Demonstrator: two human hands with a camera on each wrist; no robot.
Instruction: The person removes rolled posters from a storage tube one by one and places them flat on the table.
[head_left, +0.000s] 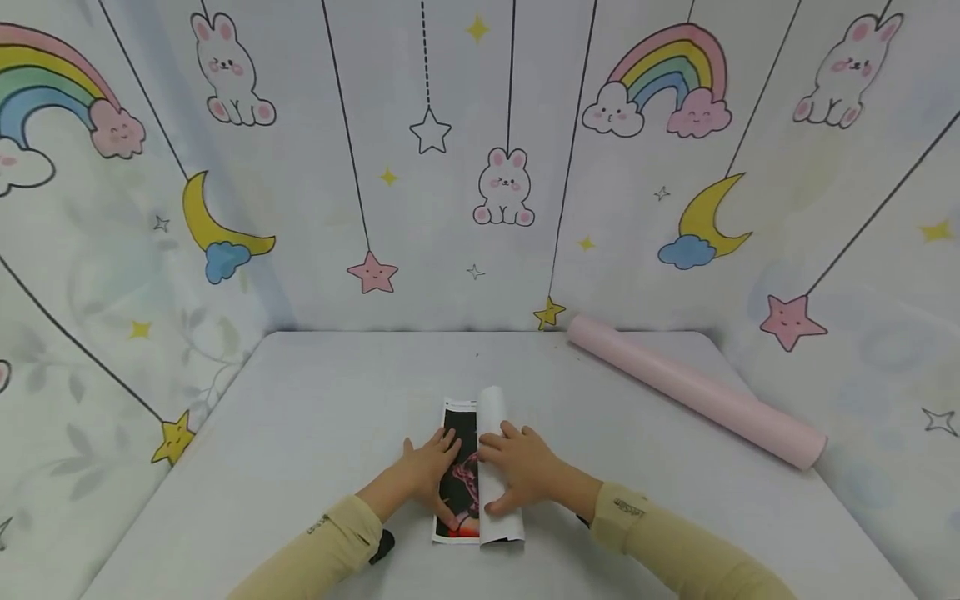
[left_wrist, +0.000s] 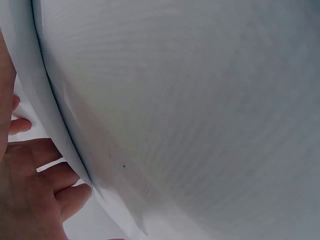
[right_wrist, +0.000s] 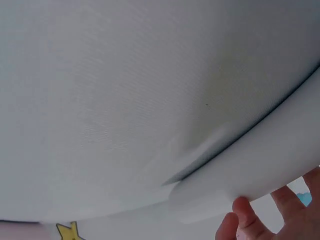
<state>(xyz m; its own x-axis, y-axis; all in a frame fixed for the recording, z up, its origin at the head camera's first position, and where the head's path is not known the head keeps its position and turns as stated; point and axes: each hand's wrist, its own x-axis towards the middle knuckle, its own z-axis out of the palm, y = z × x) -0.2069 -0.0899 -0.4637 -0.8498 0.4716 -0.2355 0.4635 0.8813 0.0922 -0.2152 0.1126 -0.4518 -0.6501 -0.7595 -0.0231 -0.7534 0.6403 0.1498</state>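
Observation:
A poster (head_left: 462, 423) with a dark print and white border lies on the table, its right part turned over into a white curl (head_left: 492, 408). My left hand (head_left: 426, 472) rests spread on the printed side, with the thumb near the lower edge. On the curled white part lies my right hand (head_left: 521, 468), fingers spread and thumb toward the near end. The left wrist view shows the left hand (left_wrist: 37, 185) with its fingers against the white paper edge. In the right wrist view, the right hand's fingertips (right_wrist: 242, 206) touch the curl (right_wrist: 250, 160).
A long pale pink roll (head_left: 693, 390) lies diagonally at the back right of the white table (head_left: 337, 400). A small black object (head_left: 383, 547) sits beside the left wrist. Patterned curtains with rabbits and stars (head_left: 300, 167) surround the table.

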